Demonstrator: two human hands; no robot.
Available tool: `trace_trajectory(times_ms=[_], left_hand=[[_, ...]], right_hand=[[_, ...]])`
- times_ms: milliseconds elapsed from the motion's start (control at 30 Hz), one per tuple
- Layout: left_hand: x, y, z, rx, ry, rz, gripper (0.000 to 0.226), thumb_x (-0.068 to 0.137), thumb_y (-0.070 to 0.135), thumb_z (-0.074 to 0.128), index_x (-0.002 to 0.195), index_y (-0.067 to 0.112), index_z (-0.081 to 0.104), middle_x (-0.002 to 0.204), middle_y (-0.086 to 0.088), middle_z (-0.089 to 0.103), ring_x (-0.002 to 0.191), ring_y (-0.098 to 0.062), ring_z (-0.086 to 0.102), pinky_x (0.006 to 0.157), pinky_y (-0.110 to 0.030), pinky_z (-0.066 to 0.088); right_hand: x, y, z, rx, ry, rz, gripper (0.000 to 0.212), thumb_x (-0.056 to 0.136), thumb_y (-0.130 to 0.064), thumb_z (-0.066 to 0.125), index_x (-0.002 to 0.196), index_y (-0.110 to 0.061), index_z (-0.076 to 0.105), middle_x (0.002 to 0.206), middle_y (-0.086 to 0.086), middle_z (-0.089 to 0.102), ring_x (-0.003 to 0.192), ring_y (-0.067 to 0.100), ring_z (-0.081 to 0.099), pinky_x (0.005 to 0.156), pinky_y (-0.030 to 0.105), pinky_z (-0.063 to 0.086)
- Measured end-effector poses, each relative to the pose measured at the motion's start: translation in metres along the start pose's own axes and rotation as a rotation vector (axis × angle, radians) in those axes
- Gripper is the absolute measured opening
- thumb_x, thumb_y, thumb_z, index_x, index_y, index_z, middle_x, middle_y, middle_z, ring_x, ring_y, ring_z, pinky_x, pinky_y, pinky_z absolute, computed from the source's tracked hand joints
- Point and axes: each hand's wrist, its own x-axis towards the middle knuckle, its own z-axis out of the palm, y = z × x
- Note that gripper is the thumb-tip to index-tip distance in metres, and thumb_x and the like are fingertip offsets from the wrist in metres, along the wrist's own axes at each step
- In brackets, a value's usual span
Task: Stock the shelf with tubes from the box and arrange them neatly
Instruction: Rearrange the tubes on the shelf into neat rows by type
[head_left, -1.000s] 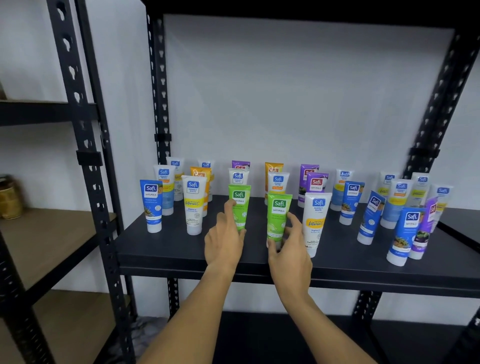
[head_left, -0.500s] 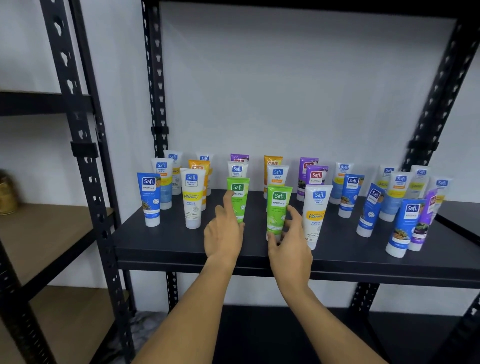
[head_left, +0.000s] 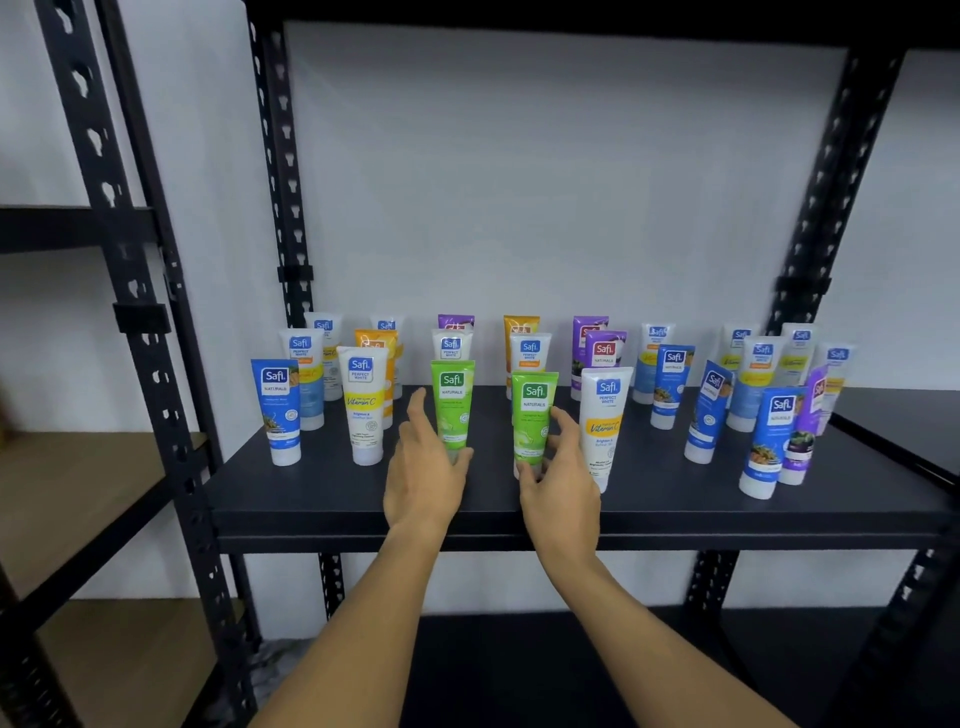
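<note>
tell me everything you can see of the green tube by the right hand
The right green tube is a glossy plastic squeeze tube, bright green, with a dark green "Safi Naturals" label near its flat crimped top. It stands upright, cap down, near the front of the black shelf, between another green tube and a white Vitamin C tube. The right hand curls round its lower part, thumb in front, hiding the cap.

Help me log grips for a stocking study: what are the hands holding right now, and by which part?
Right hand pinches the right green tube near its base, at the cap end. Left hand touches the left green tube low down; a grip cannot be told.
</note>
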Motion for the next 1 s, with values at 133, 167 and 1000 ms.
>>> trace_trajectory(times_ms=[133,167,1000], left_hand=[[-0.018,-0.006,-0.001,0.220,0.021,0.047,0.079,0.092,0.045,0.055,0.151,0.015,0.011,0.134,-0.011,0.053,0.121,-0.024,0.053,0.098,-0.039,0.043],[-0.022,-0.008,0.000,0.276,0.012,0.060,0.077,0.093,0.047,0.051,0.151,0.014,0.013,0.136,-0.010,0.052,0.122,-0.023,0.052,0.099,-0.037,0.042],[-0.027,-0.009,-0.004,0.636,-0.357,0.034,0.075,0.098,0.059,0.014,0.156,0.012,0.017,0.163,-0.011,0.014,0.151,-0.025,0.008,0.123,-0.045,0.007]], right_hand=[[0.004,-0.002,-0.002,-0.008,-0.011,-0.011,0.072,0.089,-0.013,0.071,0.141,-0.037,0.026,0.127,-0.008,0.060,0.109,0.013,0.063,0.086,0.038,0.059],[0.005,-0.002,-0.002,-0.010,-0.012,-0.014,0.072,0.089,-0.013,0.070,0.141,-0.037,0.027,0.127,-0.008,0.060,0.110,0.013,0.062,0.086,0.038,0.058],[0.030,-0.003,0.007,-0.135,-0.051,0.082,0.066,0.091,-0.011,0.069,0.143,-0.024,0.030,0.131,0.003,0.059,0.119,0.023,0.059,0.083,0.037,0.055]])
